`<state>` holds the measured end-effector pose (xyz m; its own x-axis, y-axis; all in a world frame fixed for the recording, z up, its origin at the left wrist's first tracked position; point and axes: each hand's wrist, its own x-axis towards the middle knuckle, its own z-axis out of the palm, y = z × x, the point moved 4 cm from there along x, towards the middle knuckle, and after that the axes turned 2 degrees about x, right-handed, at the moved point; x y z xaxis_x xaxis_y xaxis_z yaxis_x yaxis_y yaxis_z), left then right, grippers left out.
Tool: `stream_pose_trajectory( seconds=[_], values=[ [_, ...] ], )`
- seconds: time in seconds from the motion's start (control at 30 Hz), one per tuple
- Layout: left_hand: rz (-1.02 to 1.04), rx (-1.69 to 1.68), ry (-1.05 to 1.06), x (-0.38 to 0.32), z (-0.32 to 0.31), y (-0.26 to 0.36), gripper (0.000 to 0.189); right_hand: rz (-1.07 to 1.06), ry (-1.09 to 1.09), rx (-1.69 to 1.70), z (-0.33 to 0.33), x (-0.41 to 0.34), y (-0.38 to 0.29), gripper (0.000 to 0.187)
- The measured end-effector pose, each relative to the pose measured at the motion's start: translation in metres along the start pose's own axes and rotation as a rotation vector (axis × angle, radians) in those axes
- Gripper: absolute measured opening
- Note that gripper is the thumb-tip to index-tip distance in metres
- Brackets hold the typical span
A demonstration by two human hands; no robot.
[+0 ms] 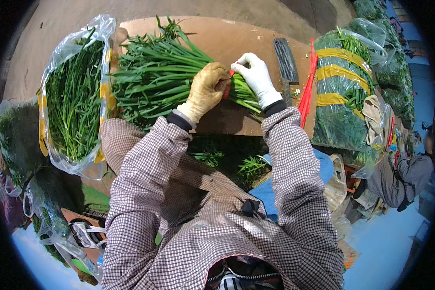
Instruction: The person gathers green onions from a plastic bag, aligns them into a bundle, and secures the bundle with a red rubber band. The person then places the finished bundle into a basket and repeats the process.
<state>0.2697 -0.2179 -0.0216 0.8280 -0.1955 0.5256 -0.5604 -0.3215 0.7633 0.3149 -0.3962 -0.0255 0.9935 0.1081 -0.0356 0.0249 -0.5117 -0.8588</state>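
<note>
A large bunch of long green leafy stems (163, 72) lies across a brown board (217, 36), its leaves to the left and its pale stem ends to the right. Red tie tape (226, 91) goes around the stems near those ends. My left hand (206, 88), in a yellowed glove, is closed on the tape at the bunch. Just right of it my right hand (253, 74), in a white glove, pinches the tape's upper end between thumb and fingertips. A dark-bladed cleaver (286, 61) and a bundle of red tape strips (308, 92) lie to the right on the board.
An open clear plastic bag of greens (74, 105) stands at the left. Beyond the board's right edge lies a wrapped bale of greens (342, 87) with yellow tape and a cloth (372, 116) on it. Another person (402, 174) sits at far right. More bagged greens (395, 72) lie behind.
</note>
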Motion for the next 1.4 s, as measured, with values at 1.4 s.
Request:
stream_pose_trajectory(
  seconds=[1.4],
  values=[
    [0.145,0.520,0.014,-0.036,0.013,0.033,0.022,-0.321,0.043,-0.246,0.003,-0.023,-0.039,0.012]
  ],
)
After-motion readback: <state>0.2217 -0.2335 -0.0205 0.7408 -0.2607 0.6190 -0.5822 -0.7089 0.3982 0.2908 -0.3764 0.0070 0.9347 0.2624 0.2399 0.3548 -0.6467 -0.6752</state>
